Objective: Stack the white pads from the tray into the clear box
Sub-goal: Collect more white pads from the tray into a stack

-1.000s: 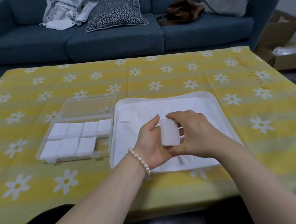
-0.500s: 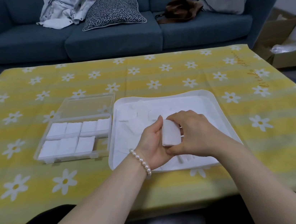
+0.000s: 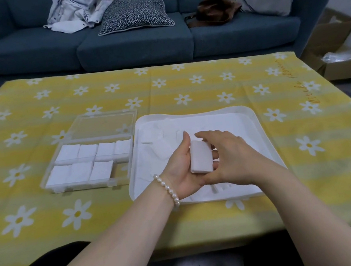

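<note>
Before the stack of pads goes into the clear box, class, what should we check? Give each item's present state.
1. Stack of pads held by both the left hand and the right hand: ok.
2. Stack edges squared up: cannot tell, fingers cover part of it.
3. Clear box open, lid folded back: ok.
4. Free slot in the box: ok, the near-right compartment looks empty.
5. Path from the white tray to the box unobstructed: ok.
6. Pads left in the tray: cannot tell how many, white on white.
</note>
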{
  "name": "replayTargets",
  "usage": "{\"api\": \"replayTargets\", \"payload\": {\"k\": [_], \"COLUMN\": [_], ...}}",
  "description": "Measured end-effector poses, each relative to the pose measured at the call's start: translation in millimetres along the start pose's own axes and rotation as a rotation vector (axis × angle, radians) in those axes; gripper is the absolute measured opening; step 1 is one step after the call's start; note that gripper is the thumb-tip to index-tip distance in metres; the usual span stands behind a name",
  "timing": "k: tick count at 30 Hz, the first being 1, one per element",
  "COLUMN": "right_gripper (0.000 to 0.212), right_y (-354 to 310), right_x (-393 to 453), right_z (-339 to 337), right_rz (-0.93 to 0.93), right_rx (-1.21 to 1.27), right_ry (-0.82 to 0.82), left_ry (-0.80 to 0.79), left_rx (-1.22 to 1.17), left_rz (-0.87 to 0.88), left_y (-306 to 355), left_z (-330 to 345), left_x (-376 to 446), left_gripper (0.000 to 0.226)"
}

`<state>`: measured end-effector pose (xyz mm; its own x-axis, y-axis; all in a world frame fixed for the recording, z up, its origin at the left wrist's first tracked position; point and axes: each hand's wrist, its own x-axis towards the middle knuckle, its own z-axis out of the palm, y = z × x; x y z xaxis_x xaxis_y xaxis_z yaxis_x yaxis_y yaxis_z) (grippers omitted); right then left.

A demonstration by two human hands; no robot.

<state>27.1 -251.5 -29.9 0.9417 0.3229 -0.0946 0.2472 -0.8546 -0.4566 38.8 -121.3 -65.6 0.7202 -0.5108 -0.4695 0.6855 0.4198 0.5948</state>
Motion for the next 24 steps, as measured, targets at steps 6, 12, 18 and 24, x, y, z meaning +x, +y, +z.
{"api": "replayTargets", "payload": {"k": [6,12,18,24], "right_gripper": [0.078,0.063,0.059,0.05], "right_y": [0.0,-3.0,-0.1,2.8], "right_x": [0.8,3.7,1.3,2.5], "right_z": [4.0,5.8,-1.5,1.3], "right_rz": [-0.019,-0.029,0.004,0.013], "right_rx": [-0.024,-0.154,-0.113,-0.136], "right_ry": [0.036,0.039,0.071,0.066], "left_ry": [-0.022,-0.012,0.033,0.039], "left_rx": [-0.015,0.057,0.084,0.09], "left_rz": [0.0,-0.022,-0.053,-0.05], "left_y": [0.6,-1.2,-2.1,-6.2], "left_z": [-0.6,2.5,-0.2,-0.8], "left_x": [0.4,-0.6,-1.4,1.7], "left_gripper": [0.089,0.09,0.085,0.066]}}
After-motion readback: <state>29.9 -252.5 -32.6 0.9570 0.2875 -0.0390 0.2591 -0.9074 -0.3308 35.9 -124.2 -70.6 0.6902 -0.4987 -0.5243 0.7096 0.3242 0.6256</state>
